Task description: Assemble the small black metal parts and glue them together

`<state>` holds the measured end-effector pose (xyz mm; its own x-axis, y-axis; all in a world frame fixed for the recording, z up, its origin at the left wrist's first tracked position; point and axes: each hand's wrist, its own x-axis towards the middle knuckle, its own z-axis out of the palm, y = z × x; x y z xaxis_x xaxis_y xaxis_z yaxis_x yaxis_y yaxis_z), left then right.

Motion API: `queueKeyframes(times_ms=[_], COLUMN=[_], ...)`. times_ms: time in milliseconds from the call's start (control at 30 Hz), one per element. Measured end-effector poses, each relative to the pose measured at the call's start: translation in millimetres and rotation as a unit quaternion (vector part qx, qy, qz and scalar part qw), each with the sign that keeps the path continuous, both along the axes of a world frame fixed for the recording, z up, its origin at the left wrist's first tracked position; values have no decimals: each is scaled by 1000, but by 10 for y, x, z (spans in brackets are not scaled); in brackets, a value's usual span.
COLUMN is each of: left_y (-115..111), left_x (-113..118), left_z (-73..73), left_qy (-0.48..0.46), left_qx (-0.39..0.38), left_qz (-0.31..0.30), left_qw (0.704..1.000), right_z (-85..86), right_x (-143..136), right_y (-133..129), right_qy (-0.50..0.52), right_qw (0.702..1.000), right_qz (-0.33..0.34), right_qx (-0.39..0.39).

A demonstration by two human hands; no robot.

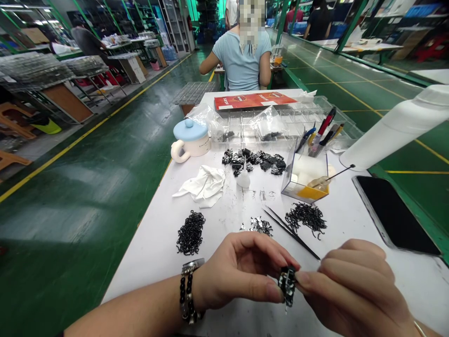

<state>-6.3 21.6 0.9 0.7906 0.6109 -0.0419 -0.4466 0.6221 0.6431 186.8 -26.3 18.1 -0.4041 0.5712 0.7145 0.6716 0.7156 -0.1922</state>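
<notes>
Between the thumb and fingers of my left hand [242, 269] is a small black part with shiny metal pieces [287, 284], held over the table's near edge. My right hand [358, 285] is closed, its thumb and fingertip pinched right at the part's right side; what sits in that pinch is hidden. Just beyond my hands lie black tweezers [293, 234], a small heap of silver metal pieces [261, 225] and a pile of black curved pieces [306, 219]. Another pile of black curved pieces [191, 232] lies further left.
Behind these are a white cloth [205, 185], a small white dropper bottle [243, 179], a heap of black parts [252, 160] and a lidded mug [191, 140]. At right stand a clear pen box [305, 175], a phone [396, 213] and a white bottle [393, 126]. A co-worker [242, 56] sits ahead.
</notes>
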Motion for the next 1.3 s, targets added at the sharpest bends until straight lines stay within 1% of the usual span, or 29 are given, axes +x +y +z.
queueKeyframes(times_ms=[300, 533, 767, 900, 1133, 1233, 1300], left_y=[-11, -3, 12, 7, 5, 9, 9], left_x=[-9, -6, -1, -14, -14, -18, -17], left_z=[-21, -20, -8, -9, 2, 8, 8], left_qy=[-15, -9, -21, -21, -29, -32, -37], left_qx=[11, 7, 12, 18, 17, 17, 15], left_qz=[-4, -4, 2, 5, 10, 7, 5], left_qw=[1000, 1000, 1000, 1000, 999, 999, 999], right_z=[26, 103, 88, 111, 157, 139, 118], right_x=[-37, -53, -20, 11, -41, -37, -35], right_y=[27, 6, -90, -124, -76, -49, -30], right_qy=[-9, -14, -26, -60, -58, -38, 2], right_qw=[1000, 1000, 999, 998, 998, 999, 1000], right_qz=[5, -19, -43, -22, -15, 2, 11], right_qx=[15, 18, -3, -22, -14, -20, -29])
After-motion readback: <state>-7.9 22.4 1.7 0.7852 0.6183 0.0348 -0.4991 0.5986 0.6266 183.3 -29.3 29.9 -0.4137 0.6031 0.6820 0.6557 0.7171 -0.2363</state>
